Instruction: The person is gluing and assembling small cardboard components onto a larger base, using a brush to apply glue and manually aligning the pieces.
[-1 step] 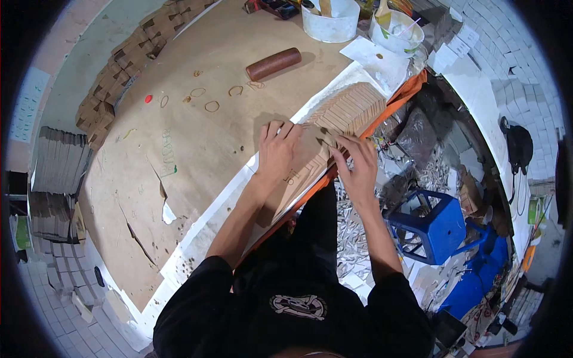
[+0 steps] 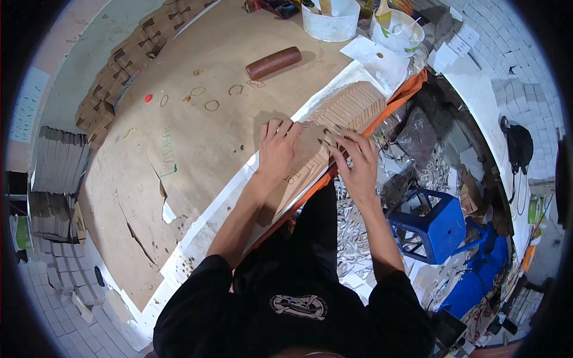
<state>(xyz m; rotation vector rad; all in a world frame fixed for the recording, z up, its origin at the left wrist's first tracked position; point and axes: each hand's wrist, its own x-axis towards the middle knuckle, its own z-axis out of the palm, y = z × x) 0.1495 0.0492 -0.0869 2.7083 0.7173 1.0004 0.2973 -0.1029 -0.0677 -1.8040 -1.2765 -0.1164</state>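
Note:
A long row of thin brown cardboard pieces (image 2: pixel 352 107) lies overlapped like shingles along the table's near edge. My left hand (image 2: pixel 278 146) is at its far side, fingers bent and close together against the edge of the pieces; their tips are partly hidden. On the near side, my right hand (image 2: pixel 360 158) touches the row. Its thumb and forefinger are apart, with a gap between them at the edges of the pieces. Small dark marks show on the cardboard between my hands.
A brown cylinder (image 2: pixel 274 63) lies on the paper-covered table (image 2: pixel 209 137), with several rubber bands nearby. Two white tubs (image 2: pixel 331 22) with brushes stand at the back. Cardboard stacks (image 2: pixel 59 161) line the left. A blue stool (image 2: pixel 427 227) lies among paper scraps on the right.

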